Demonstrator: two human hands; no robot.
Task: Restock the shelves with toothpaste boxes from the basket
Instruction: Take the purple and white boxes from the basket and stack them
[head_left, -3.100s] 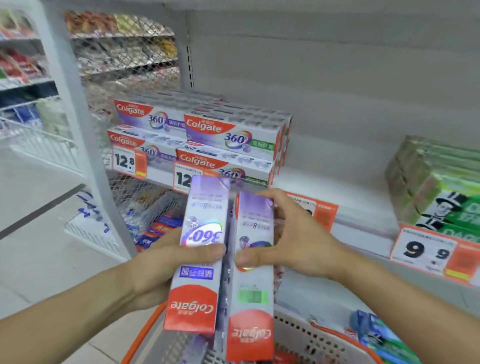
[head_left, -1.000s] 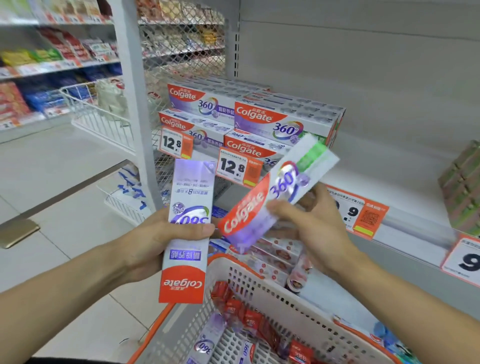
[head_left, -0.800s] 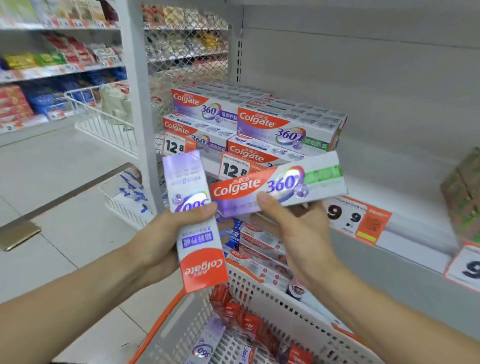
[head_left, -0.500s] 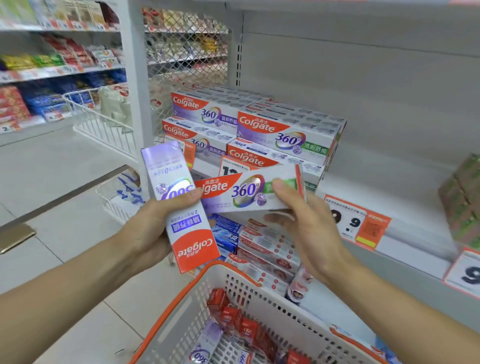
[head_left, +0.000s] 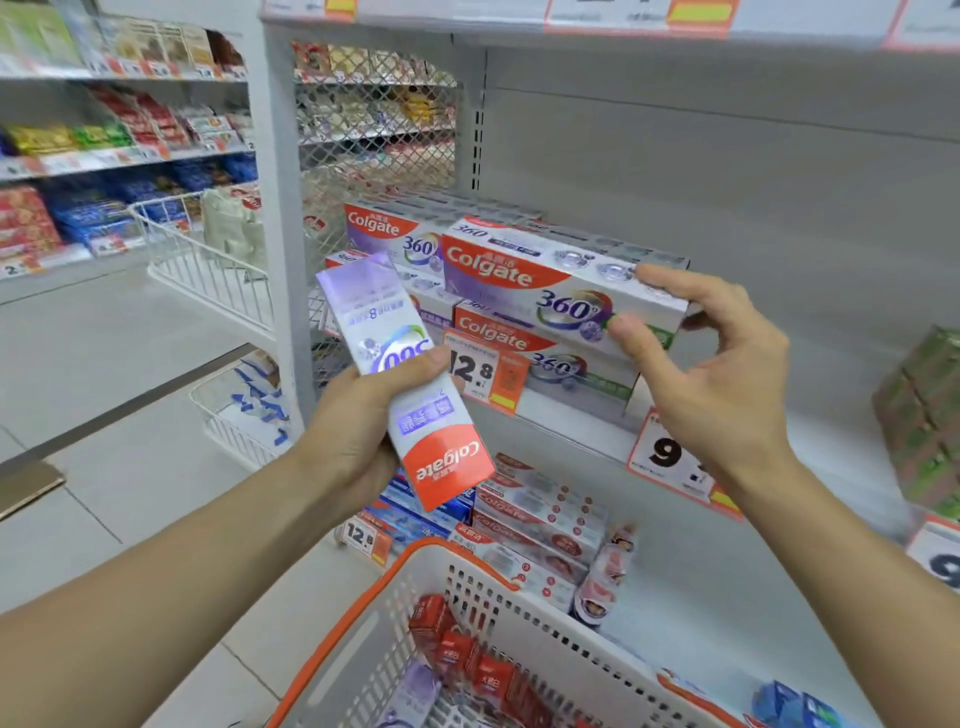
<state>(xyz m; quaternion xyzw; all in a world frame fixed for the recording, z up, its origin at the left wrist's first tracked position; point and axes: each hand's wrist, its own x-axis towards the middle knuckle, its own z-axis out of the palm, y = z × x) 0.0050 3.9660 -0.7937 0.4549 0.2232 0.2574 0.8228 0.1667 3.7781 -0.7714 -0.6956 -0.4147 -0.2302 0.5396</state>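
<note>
My left hand (head_left: 353, 415) grips a purple-and-red Colgate toothpaste box (head_left: 395, 374), held upright with its red end down, in front of the shelf (head_left: 571, 431). My right hand (head_left: 722, 374) pinches the right end of another Colgate 360 box (head_left: 519, 275) between thumb and forefinger. That box lies level at the top of the stack of Colgate boxes on the shelf. The white basket with an orange rim (head_left: 363, 613) is below, with red boxes (head_left: 467, 654) and a purple box (head_left: 415, 696) in it.
A 12.8 price tag (head_left: 483, 369) hangs under the stack. Green boxes (head_left: 924, 415) stand at the shelf's right end, with bare shelf between. More toothpaste boxes (head_left: 535, 525) fill the lower shelf. A white upright post (head_left: 280, 234) and wire racks (head_left: 208, 265) stand to the left.
My right hand turned its box from upright to level and carried it up onto the stack. The left hand's box tilted slightly and stayed in front of the shelf.
</note>
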